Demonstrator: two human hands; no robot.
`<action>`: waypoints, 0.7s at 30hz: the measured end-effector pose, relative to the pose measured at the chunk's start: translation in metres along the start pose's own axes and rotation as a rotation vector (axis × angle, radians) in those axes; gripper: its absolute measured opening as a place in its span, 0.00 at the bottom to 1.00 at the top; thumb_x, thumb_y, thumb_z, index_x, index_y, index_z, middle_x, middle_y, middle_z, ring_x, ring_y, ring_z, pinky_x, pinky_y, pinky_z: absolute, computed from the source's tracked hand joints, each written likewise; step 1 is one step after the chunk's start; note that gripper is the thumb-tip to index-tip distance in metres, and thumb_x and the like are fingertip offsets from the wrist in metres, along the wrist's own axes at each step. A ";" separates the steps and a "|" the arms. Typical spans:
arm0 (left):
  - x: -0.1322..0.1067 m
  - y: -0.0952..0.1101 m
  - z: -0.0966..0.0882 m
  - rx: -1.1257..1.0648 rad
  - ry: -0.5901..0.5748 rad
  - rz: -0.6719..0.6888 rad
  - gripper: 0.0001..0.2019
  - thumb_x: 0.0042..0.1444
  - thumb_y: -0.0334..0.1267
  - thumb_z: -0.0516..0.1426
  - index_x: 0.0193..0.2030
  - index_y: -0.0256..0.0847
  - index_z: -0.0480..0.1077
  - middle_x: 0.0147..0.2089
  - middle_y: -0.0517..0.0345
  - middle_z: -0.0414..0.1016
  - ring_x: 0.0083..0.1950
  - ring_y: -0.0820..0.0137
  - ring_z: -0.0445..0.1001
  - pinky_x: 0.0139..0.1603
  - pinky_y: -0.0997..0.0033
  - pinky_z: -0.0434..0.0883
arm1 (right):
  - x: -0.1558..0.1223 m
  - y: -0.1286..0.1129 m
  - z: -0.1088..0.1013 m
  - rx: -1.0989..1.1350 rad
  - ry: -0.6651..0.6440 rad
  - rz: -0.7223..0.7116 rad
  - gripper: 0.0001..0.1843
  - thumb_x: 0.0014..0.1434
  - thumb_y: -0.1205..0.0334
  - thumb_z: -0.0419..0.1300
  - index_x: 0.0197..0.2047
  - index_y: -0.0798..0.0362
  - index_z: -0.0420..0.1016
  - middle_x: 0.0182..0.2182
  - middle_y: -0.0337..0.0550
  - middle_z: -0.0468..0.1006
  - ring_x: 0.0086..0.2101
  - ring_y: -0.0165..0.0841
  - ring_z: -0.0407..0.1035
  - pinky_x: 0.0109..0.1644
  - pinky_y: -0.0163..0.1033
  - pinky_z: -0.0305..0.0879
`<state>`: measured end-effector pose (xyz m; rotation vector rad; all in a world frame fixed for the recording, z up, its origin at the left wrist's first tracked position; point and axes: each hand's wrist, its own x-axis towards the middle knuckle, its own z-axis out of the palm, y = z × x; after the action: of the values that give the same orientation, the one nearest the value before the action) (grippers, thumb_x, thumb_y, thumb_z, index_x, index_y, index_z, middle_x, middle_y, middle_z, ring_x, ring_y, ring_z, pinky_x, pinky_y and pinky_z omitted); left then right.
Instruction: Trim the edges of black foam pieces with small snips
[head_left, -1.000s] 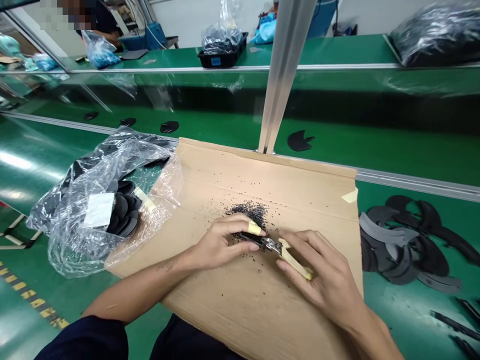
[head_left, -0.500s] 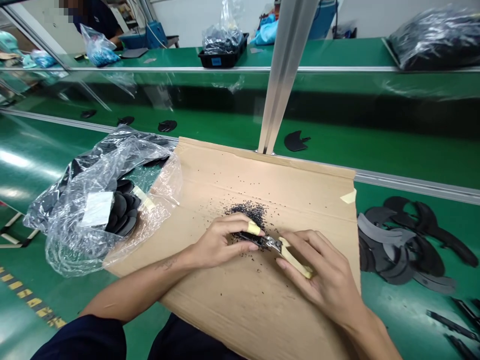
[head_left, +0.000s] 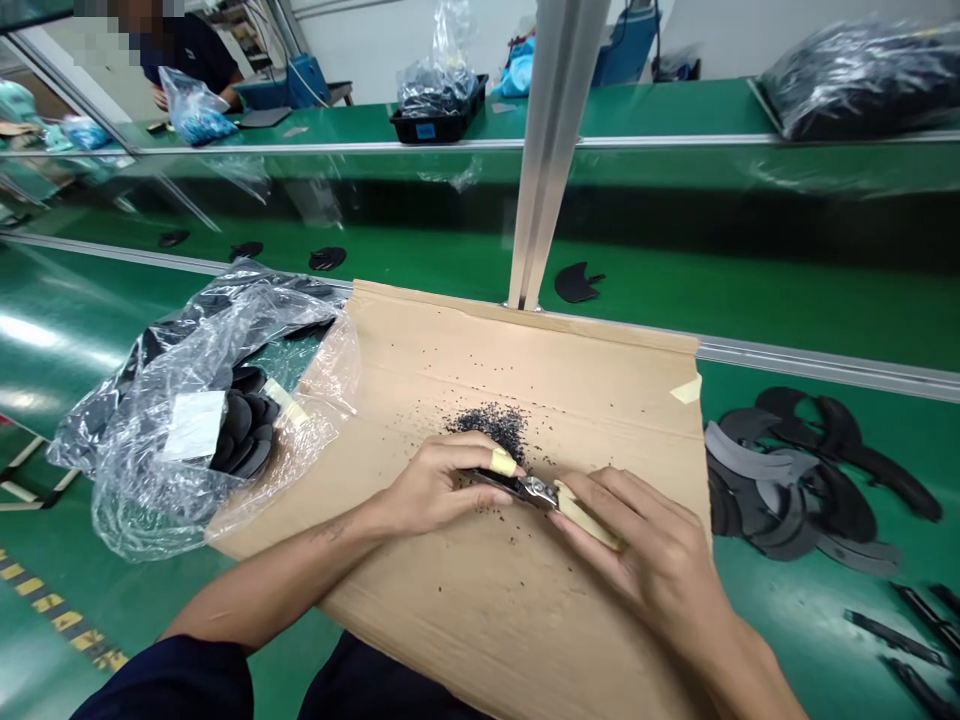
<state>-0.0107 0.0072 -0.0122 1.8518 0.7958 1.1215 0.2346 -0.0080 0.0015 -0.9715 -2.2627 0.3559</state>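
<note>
At the centre of the frame, the left hand [head_left: 439, 490] pinches a small black part [head_left: 484, 478] between thumb and yellow-taped index finger. The right hand [head_left: 652, 540], its fingers wrapped round the pale-yellow handles, has hold of metal nippers [head_left: 541, 490], whose head meets the part. Half a second ago those handles stood wider apart; now the right hand has squeezed them closer. The left hand's pinch is unchanged, just in front of the black bits [head_left: 491, 425] heaped on the cardboard [head_left: 487, 620]. Beyond the metal post [head_left: 551, 150], a dark curved piece [head_left: 576, 283] has slid slightly leftward. At left, a white label [head_left: 195, 425] lies on the clear plastic bag [head_left: 165, 500]; at upper centre, a black tray [head_left: 450, 128] bears a blue label [head_left: 426, 131]. Both are too small to read.
</note>
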 end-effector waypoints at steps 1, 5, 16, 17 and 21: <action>0.001 0.001 0.000 0.015 0.005 -0.007 0.08 0.61 0.35 0.65 0.46 0.37 0.79 0.42 0.51 0.81 0.43 0.70 0.78 0.45 0.70 0.77 | 0.000 0.000 0.001 0.000 0.005 0.005 0.11 0.69 0.64 0.58 0.53 0.52 0.72 0.37 0.44 0.78 0.35 0.34 0.74 0.37 0.39 0.69; 0.001 0.004 -0.002 0.090 0.039 -0.008 0.09 0.60 0.37 0.66 0.47 0.38 0.78 0.41 0.53 0.80 0.43 0.69 0.77 0.45 0.68 0.75 | 0.000 0.003 0.006 -0.096 0.052 0.040 0.12 0.68 0.62 0.59 0.53 0.53 0.73 0.36 0.45 0.78 0.34 0.36 0.72 0.37 0.40 0.68; -0.008 -0.002 0.008 -0.066 0.275 -0.128 0.10 0.60 0.36 0.65 0.46 0.38 0.72 0.43 0.54 0.78 0.45 0.70 0.79 0.46 0.72 0.79 | 0.002 -0.006 0.002 0.687 -0.008 0.440 0.19 0.68 0.47 0.58 0.55 0.46 0.77 0.45 0.48 0.81 0.41 0.39 0.76 0.43 0.42 0.75; -0.008 -0.003 0.009 -0.047 0.262 -0.107 0.10 0.60 0.35 0.64 0.47 0.38 0.72 0.43 0.53 0.78 0.45 0.70 0.79 0.47 0.72 0.79 | 0.001 -0.006 0.001 0.744 0.004 0.452 0.19 0.67 0.46 0.58 0.56 0.45 0.77 0.46 0.48 0.81 0.41 0.39 0.77 0.44 0.42 0.76; -0.007 -0.007 0.009 0.201 0.123 0.051 0.14 0.62 0.29 0.59 0.54 0.37 0.71 0.44 0.51 0.76 0.45 0.68 0.78 0.45 0.69 0.79 | 0.000 -0.008 0.000 0.818 0.023 0.418 0.19 0.66 0.45 0.59 0.54 0.44 0.78 0.47 0.49 0.82 0.45 0.40 0.77 0.49 0.43 0.76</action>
<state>-0.0061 0.0020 -0.0233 1.9924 0.9667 1.2349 0.2304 -0.0138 0.0056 -0.9543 -1.6079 1.3114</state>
